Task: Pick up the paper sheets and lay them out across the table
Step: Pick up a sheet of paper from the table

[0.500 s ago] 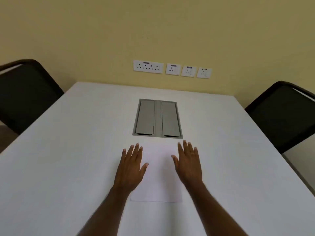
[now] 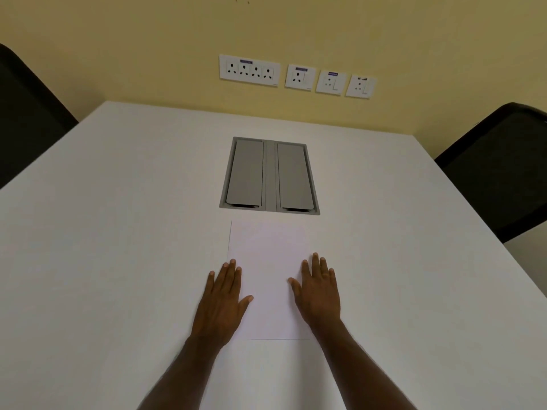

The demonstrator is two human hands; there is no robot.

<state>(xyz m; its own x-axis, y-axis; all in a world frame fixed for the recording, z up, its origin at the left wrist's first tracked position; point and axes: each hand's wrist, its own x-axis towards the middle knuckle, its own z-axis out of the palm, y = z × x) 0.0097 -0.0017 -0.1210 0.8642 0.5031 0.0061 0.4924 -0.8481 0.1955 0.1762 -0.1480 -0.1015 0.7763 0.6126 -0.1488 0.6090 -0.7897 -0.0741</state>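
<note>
The paper (image 2: 268,276) lay flat on the white counter (image 2: 118,247), squared to the near edge and just short of the grey cable hatch (image 2: 269,176) set into the middle of the surface. Whether it was one sheet or a stack could not be told; only a single outline showed. The left hand (image 2: 220,303) rested palm down over the paper's left edge, fingers extended and close together, thumb spread onto the sheet. The right hand (image 2: 318,294) lay palm down on the right side of the paper in like manner. Neither hand had any grip on the paper: both were flat and open, pressing or resting rather than pinching. No sheet had been lifted and none lay elsewhere on the counter, which was otherwise bare to left and right. Judged from this, the task stood at its start: picking up was not yet done and all laying out remained. Two dark chairs, one at the left (image 2: 26,119) and one at the right (image 2: 500,167), flanked the counter, and wall sockets (image 2: 296,75) were mounted beyond it
</note>
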